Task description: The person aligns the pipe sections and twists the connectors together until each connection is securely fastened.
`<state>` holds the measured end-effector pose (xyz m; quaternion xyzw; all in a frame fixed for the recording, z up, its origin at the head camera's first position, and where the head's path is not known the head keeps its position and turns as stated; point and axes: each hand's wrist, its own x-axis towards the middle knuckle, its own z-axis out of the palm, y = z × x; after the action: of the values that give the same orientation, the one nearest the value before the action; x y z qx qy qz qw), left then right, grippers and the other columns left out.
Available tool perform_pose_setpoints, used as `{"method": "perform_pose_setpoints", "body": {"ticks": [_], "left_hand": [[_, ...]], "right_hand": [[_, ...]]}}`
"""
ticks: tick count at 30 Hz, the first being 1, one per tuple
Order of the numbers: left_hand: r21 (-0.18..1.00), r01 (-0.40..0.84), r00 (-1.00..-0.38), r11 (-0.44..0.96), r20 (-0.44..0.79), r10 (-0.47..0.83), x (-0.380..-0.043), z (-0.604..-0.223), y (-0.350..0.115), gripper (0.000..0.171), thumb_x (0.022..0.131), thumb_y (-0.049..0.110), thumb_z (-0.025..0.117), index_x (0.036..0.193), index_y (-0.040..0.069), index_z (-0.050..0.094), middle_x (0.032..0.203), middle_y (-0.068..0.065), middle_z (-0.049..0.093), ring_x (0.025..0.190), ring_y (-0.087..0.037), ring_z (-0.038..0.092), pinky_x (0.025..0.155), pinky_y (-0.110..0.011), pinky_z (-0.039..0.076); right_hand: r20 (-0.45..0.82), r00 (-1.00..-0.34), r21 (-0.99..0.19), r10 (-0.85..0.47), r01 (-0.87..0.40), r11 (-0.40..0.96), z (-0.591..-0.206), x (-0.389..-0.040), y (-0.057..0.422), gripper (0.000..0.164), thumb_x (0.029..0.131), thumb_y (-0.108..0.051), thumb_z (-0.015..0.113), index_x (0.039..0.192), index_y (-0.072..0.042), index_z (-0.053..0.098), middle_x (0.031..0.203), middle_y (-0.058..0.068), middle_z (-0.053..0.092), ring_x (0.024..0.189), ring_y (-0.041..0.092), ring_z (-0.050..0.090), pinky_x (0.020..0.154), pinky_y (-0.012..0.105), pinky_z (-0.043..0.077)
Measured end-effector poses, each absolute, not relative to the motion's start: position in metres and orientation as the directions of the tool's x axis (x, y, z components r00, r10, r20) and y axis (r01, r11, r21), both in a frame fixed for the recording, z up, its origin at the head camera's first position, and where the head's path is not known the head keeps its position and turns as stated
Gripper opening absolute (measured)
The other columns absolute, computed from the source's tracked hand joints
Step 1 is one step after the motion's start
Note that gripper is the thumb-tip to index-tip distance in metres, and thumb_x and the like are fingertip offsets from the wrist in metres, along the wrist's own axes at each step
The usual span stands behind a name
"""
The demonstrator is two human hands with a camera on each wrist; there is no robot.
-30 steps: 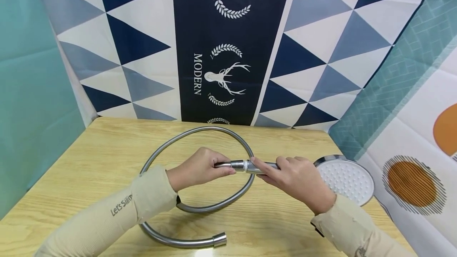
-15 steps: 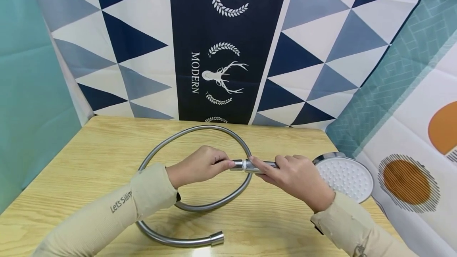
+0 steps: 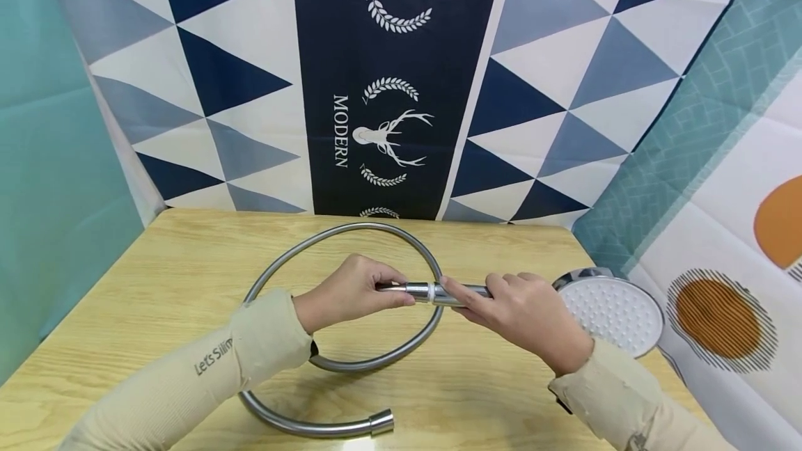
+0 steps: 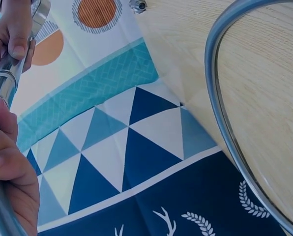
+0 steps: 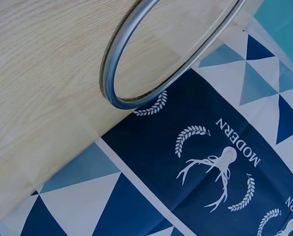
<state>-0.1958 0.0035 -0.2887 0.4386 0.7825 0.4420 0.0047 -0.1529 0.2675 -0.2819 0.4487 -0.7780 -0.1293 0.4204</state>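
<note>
My left hand (image 3: 356, 289) pinches one end of a silver shower hose (image 3: 370, 227), just behind its metal connector nut (image 3: 418, 291). The nut meets the chrome handle (image 3: 447, 295) of a hand shower, with a thin white ring showing at the joint. My right hand (image 3: 520, 308) grips that handle, index finger stretched along it towards the joint. The shower head's round white face (image 3: 612, 315) points up towards me at the right. Seen from the left wrist, the left thumb (image 4: 5, 118) sits close against the nut (image 4: 5, 83). The right hand is outside the right wrist view.
The rest of the hose loops over the wooden table (image 3: 200, 249), its free end fitting (image 3: 381, 422) near the front. A small metal fitting (image 4: 138, 6) lies by the table edge. Patterned cloth (image 3: 388, 89) hangs behind, and teal cloth (image 3: 63, 159) at the left.
The left thumb and fingers moved forward over the connector nut half a second ago and are now drawn back left, uncovering it. The right hand keeps its grip on the handle.
</note>
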Motion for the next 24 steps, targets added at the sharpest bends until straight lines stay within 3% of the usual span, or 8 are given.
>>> {"method": "perform_pose_setpoints", "body": {"ticks": [6, 13, 19, 24], "left_hand": [[0.687, 0.702, -0.596, 0.187, 0.424, 0.682, -0.1952, -0.2904, 0.0023, 0.013, 0.084, 0.009, 0.075, 0.091, -0.002, 0.073, 0.075, 0.000, 0.068, 0.056, 0.001, 0.045, 0.048, -0.018, 0.038], [0.674, 0.716, -0.589, 0.182, 0.443, 0.676, -0.1959, -0.2912, -0.0011, 0.013, 0.092, 0.008, 0.064, 0.093, -0.002, 0.072, 0.062, 0.007, 0.052, 0.052, 0.000, 0.036, 0.046, -0.019, 0.032], [0.680, 0.686, -0.599, 0.259, 0.325, 0.731, -0.1972, -0.2893, 0.0020, 0.015, 0.093, 0.010, 0.063, 0.095, -0.002, 0.071, 0.061, 0.008, 0.047, 0.051, 0.000, 0.035, 0.047, -0.018, 0.030], [0.656, 0.672, -0.601, 0.343, 0.214, 0.770, -0.1997, -0.2863, 0.0030, 0.022, 0.097, 0.016, 0.059, 0.085, 0.001, 0.071, 0.057, 0.008, 0.038, 0.049, -0.002, 0.032, 0.046, -0.019, 0.027]], "right_hand": [[0.535, -0.238, 0.583, -0.811, -0.591, 0.558, -0.2819, -0.1549, 0.2673, 0.041, 0.106, -0.036, 0.029, 0.129, -0.016, 0.057, 0.053, 0.001, 0.035, 0.039, 0.009, 0.024, 0.038, 0.020, 0.020], [0.506, -0.219, 0.633, -0.834, -0.563, 0.532, -0.2762, -0.1567, 0.2674, 0.039, 0.106, -0.033, 0.030, 0.128, -0.015, 0.057, 0.053, 0.002, 0.036, 0.038, 0.010, 0.025, 0.038, 0.021, 0.021], [0.491, -0.206, 0.648, -0.846, -0.563, 0.513, -0.2798, -0.1547, 0.2690, 0.037, 0.106, -0.035, 0.032, 0.131, -0.016, 0.053, 0.054, 0.002, 0.037, 0.038, 0.010, 0.027, 0.037, 0.021, 0.022], [0.478, -0.217, 0.651, -0.851, -0.563, 0.509, -0.2837, -0.1534, 0.2700, 0.037, 0.106, -0.035, 0.031, 0.131, -0.017, 0.052, 0.054, 0.003, 0.038, 0.039, 0.011, 0.028, 0.037, 0.021, 0.023]]}}
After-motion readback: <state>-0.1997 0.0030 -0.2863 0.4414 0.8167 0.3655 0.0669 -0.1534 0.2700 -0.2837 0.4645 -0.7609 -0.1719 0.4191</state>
